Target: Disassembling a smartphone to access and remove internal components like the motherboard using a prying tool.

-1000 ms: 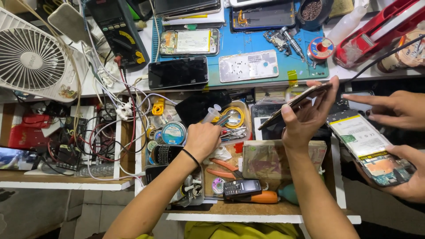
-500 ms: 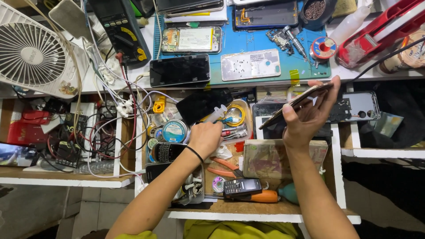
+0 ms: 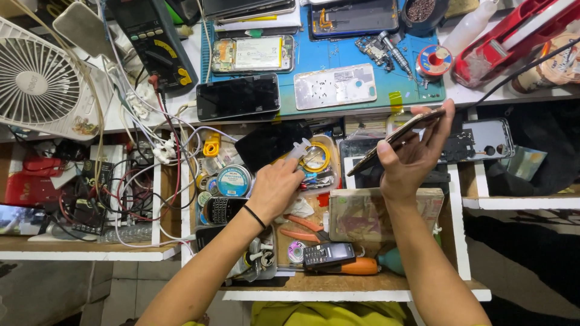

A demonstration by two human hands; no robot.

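My left hand point(image 3: 275, 187) reaches into an open drawer point(image 3: 386, 294) full of small parts and grips a clear plastic syringe point(image 3: 297, 150) whose tip points up and to the right. A black band sits on that wrist. My right hand point(image 3: 411, 160) holds a thin smartphone point(image 3: 396, 137) tilted on edge above the drawer, thumb on its near side and fingers behind it. A yellow wire coil point(image 3: 315, 158) lies just beyond the syringe.
A blue work mat point(image 3: 314, 57) at the back carries opened phones and a solder spool point(image 3: 434, 60). A white fan point(image 3: 36, 78) and a multimeter point(image 3: 151, 42) stand at the left among tangled wires. A grey phone back point(image 3: 483, 140) lies at the right. Pliers, tins and a small keypad phone point(image 3: 329, 255) fill the drawer.
Another person's hands with a phone, at the right edge a second ago, have left the view. My left hand has risen slightly with the syringe. My right hand has barely moved.
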